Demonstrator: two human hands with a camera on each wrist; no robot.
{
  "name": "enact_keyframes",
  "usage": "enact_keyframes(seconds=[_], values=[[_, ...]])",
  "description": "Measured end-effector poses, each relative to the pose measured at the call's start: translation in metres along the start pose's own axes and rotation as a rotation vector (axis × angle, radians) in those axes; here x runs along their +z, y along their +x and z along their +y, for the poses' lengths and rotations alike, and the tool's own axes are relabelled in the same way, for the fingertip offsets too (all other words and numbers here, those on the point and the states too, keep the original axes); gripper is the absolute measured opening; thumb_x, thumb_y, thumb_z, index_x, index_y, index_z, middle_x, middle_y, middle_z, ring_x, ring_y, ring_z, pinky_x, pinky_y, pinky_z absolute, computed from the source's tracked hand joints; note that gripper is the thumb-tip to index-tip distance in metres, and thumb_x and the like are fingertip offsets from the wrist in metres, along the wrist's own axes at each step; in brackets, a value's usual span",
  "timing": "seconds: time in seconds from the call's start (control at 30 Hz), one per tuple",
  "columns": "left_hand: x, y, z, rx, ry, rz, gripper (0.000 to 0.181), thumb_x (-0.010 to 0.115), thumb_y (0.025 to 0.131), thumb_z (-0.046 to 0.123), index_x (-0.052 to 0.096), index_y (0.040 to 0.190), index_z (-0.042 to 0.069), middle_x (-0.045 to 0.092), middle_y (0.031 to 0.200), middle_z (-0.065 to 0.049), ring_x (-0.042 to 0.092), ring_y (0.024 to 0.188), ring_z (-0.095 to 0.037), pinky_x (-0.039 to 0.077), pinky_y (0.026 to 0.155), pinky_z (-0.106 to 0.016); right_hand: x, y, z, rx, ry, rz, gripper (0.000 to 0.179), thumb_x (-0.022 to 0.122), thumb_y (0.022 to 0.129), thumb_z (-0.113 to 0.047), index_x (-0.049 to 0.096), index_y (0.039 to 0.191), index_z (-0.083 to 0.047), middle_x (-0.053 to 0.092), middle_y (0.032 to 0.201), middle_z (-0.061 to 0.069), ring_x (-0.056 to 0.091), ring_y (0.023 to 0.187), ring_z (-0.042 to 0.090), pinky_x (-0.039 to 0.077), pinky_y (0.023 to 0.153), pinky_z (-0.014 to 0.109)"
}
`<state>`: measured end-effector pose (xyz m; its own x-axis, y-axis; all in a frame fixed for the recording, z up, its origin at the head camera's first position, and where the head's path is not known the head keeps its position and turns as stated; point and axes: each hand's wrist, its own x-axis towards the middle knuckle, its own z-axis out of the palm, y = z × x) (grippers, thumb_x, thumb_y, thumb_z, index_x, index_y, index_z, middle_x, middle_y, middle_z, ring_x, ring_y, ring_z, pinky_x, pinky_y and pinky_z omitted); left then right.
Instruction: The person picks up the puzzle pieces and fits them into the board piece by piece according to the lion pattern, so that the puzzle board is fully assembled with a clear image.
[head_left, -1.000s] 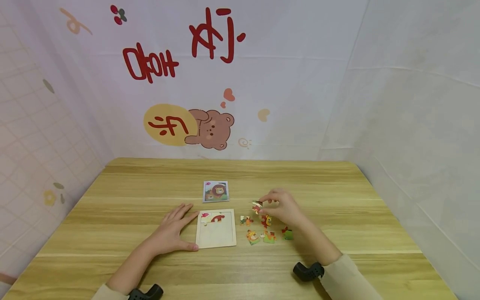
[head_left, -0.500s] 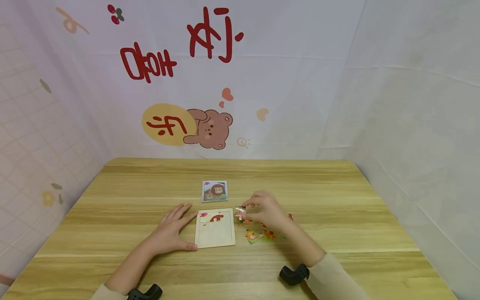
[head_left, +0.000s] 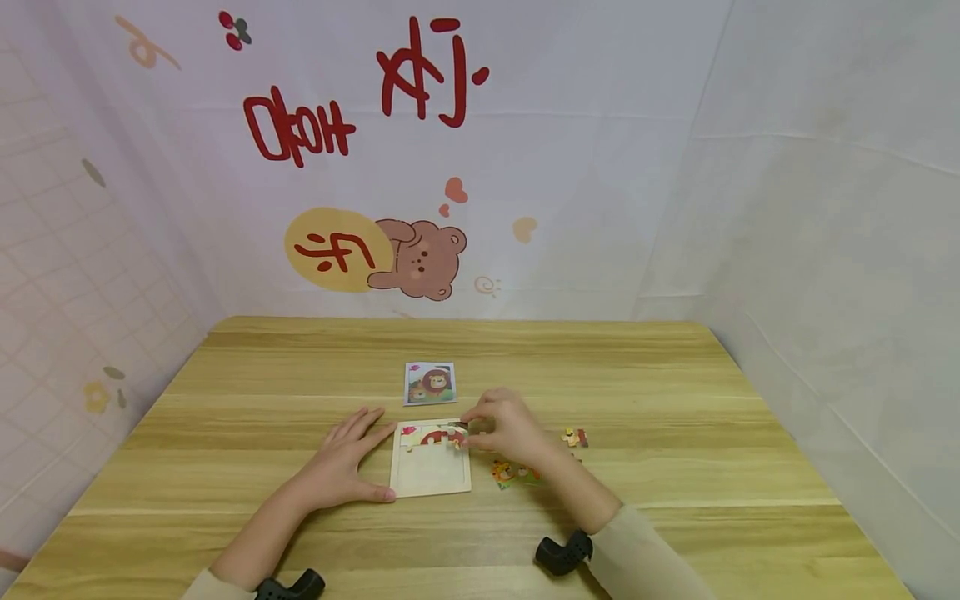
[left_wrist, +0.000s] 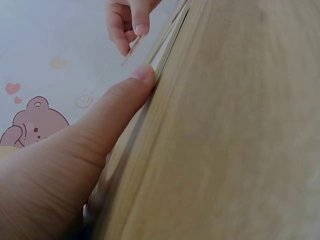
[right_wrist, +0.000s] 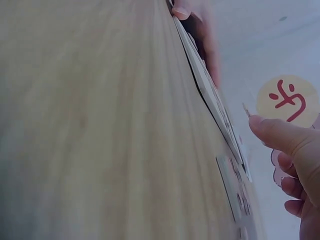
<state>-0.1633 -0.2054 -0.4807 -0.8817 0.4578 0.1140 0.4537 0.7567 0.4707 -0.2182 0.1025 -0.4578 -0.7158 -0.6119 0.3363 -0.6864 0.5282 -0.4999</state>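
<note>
My left hand (head_left: 341, 467) lies flat beside the wooden puzzle tray (head_left: 431, 475), its thumb at the lower left corner and forefinger at the upper left. In the left wrist view the thumb (left_wrist: 120, 102) touches the tray's edge. Over the tray's upper right corner, my right hand (head_left: 508, 429) pinches a jigsaw piece (head_left: 455, 437) between thumb and fingers. The right wrist view shows this piece (right_wrist: 246, 110) edge-on, raised above the tray (right_wrist: 207, 90). Fitted pieces (head_left: 431, 434) with a pink flower and brown mane line the tray's top left.
A lion picture card (head_left: 430, 383) lies just beyond the tray. Loose jigsaw pieces (head_left: 503, 473) are right of the tray, some partly hidden under the right forearm; another loose piece (head_left: 575, 437) lies farther right. A printed cloth backdrop (head_left: 600, 167) rises behind the table.
My right hand has carried the jigsaw piece leftward, from above the loose pieces to the tray's upper right corner. The left hand has stayed in place.
</note>
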Motion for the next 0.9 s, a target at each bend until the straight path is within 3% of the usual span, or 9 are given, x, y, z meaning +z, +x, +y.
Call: enact_keyframes(seconds=[0.57,0.9], values=[[0.001,0.000,0.000,0.011,-0.005,0.012,0.106,0.070,0.063,0.075,0.044,0.145,0.013,0.025,0.154,-0.015,0.013,0.141,-0.041,0.011,0.104,-0.067,0.015,0.011,0.006,0.060,-0.032,-0.052,0.027,0.084,0.073,-0.034,0.077,0.094,-0.019,0.060,0.080,-0.009,0.048,0.075,0.009,0.039,0.073,0.027],[0.001,0.000,0.000,0.008,0.003,0.014,0.106,0.069,0.063,0.076,0.044,0.145,0.013,0.025,0.154,-0.015,0.014,0.141,-0.041,0.011,0.104,-0.067,0.018,0.012,0.004,0.133,0.046,-0.075,0.023,0.083,0.076,-0.027,0.077,0.097,-0.021,0.061,0.084,-0.010,0.049,0.081,0.011,0.040,0.073,0.028]])
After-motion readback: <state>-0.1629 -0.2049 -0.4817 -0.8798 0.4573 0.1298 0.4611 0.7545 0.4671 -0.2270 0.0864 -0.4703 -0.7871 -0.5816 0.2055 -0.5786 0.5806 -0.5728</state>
